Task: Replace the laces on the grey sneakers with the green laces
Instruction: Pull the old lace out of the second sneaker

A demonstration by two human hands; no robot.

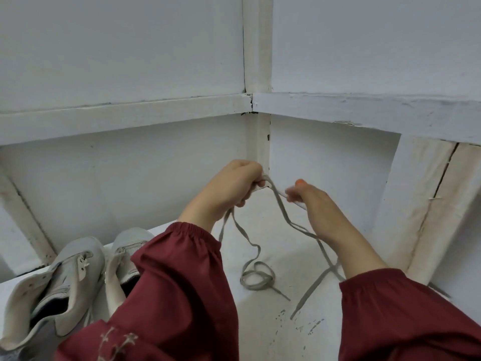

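Two grey sneakers (65, 280) stand side by side at the lower left on the white surface, with no laces in their eyelets; the right one (130, 246) is partly hidden by my left sleeve. My left hand (229, 188) is closed around grey laces (256, 277) held above the surface. My right hand (317, 212) pinches the same laces a little to the right, its fingertips blurred. The loose ends hang down and coil on the surface between my arms. No green laces are in view.
The white surface (273, 329) sits in a corner of white painted walls with a horizontal ledge (130, 113). A slanted white plank (429, 204) leans at the right. Paint is chipped near the front of the surface.
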